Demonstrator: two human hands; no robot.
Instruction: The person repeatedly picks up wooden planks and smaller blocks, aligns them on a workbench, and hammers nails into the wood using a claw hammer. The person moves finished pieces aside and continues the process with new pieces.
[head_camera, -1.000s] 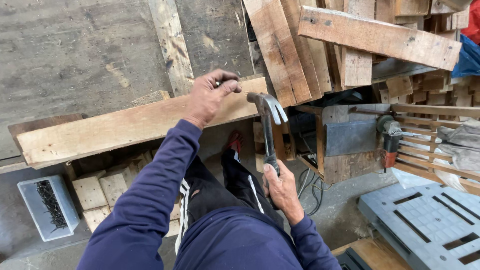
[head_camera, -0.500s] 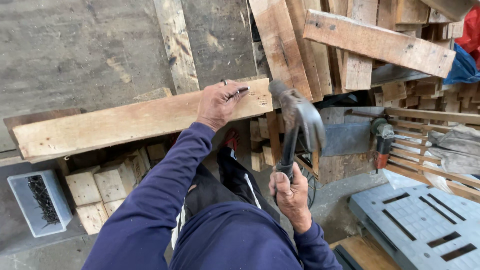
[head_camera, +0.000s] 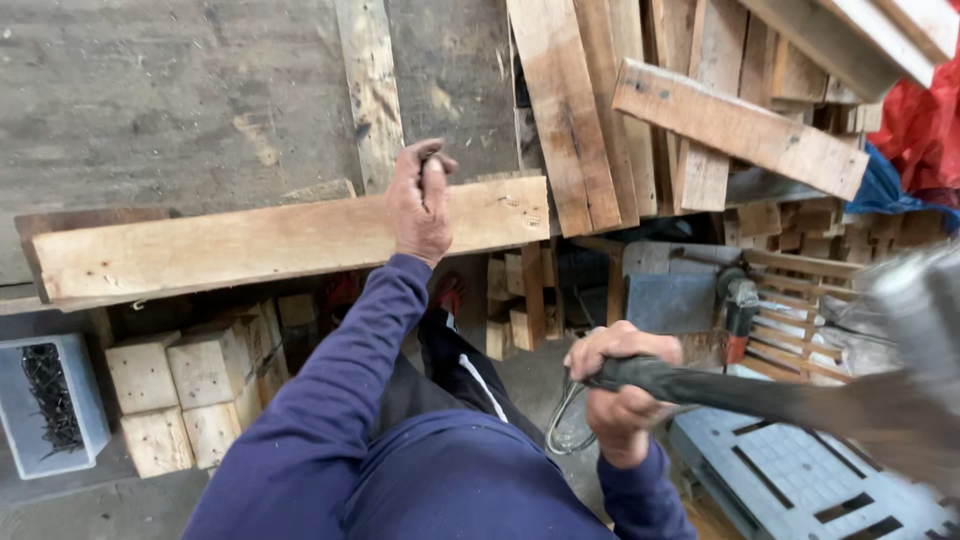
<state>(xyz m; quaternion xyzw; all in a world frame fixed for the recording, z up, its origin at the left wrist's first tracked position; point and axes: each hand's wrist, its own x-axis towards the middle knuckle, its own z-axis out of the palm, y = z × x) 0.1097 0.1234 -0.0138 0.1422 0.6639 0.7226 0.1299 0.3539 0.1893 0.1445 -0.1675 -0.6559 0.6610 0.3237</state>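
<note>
Both hands are busy: the left hand (head_camera: 420, 205) pinches a nail (head_camera: 428, 160) against the plank (head_camera: 250, 245), as before, while the right hand (head_camera: 618, 385), fist wrapped around the hammer (head_camera: 800, 400), has swung it back to the right (its head now blurred).

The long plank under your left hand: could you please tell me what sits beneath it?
Beneath the long plank sit stacked wooden blocks and a grey bin of nails. The left hand and sleeve cover whatever lies further right.

Rough, matt wooden plank (head_camera: 250, 240); grey plastic pallet (head_camera: 800, 470).
</note>
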